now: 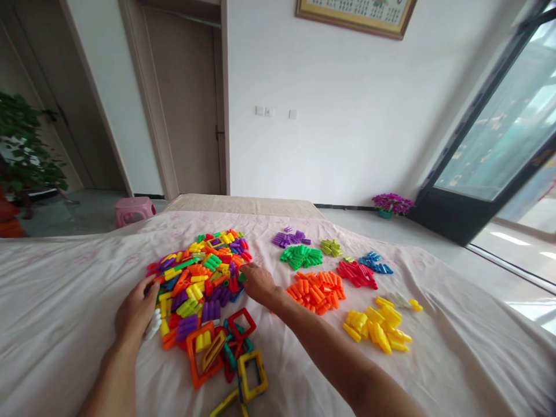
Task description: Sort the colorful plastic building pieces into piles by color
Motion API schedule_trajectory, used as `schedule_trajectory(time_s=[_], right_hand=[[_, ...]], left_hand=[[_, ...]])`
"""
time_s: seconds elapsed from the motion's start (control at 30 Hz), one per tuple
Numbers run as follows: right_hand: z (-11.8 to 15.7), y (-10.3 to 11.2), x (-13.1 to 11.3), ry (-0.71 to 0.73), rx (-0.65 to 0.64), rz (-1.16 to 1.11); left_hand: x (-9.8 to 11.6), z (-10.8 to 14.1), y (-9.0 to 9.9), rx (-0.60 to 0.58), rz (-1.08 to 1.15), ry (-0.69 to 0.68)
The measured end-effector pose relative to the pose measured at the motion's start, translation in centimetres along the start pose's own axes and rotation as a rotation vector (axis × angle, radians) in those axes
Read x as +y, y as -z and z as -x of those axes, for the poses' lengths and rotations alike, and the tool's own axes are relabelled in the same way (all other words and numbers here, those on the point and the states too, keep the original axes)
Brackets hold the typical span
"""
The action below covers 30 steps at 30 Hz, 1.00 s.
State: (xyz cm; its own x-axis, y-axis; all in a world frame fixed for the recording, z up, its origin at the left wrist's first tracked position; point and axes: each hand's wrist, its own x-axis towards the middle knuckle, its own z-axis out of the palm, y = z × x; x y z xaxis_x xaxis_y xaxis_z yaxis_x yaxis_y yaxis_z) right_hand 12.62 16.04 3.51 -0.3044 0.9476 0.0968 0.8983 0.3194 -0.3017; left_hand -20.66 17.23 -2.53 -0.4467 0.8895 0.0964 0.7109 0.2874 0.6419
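Lower center: magnetic-style square frames [252,376] overlap on the cloth [304,382]. Left of center: the left hand [138,307] borders the mixed pile [204,272], fingers curled; grip cannot be determined. The right hand [257,284] contacts the pile's right side, fingertips at a green piece [242,277]; whether they clamp it cannot be determined. Right of center: yellow [380,324], orange [319,292], red [357,274] and green groups [301,257] lie separately. Beyond, at left: pink stool [134,209].

Daylight from right, glare, stretched edges
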Motion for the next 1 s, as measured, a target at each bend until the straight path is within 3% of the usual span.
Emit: schedule_trajectory(time_s=[0.13,0.27,0.43,0.57,0.73,0.9,1.0], right_hand=[[0.9,1.6,2.0,-0.046,0.099,-0.003],[1.6,4.7,6.3,-0.229,0.185,0.096],[1.8,8.3,12.2,-0.451,0.148,0.256],[1.7,9.7,14.3,-0.534,0.149,0.283],[1.4,8.2,11.9,-0.396,0.181,0.16],[0.8,3.4,5.3,-0.104,0.047,-0.096],[0.1,1.2,1.8,-0.037,0.008,-0.166]], left_hand=[[0.2,0.1,-0.1,-0.01,-0.004,0.02],[0.0,-0.1,-0.2,-0.016,0.007,0.022],[0.0,-0.1,-0.2,-0.007,-0.008,0.024],[0.2,0.0,-0.1,-0.011,-0.018,0.019],[0.1,-0.1,-0.1,-0.009,-0.029,0.015],[-0.2,-0.2,-0.3,0.005,-0.041,0.013],[0.0,-0.2,-0.3,0.01,-0.033,0.01]])
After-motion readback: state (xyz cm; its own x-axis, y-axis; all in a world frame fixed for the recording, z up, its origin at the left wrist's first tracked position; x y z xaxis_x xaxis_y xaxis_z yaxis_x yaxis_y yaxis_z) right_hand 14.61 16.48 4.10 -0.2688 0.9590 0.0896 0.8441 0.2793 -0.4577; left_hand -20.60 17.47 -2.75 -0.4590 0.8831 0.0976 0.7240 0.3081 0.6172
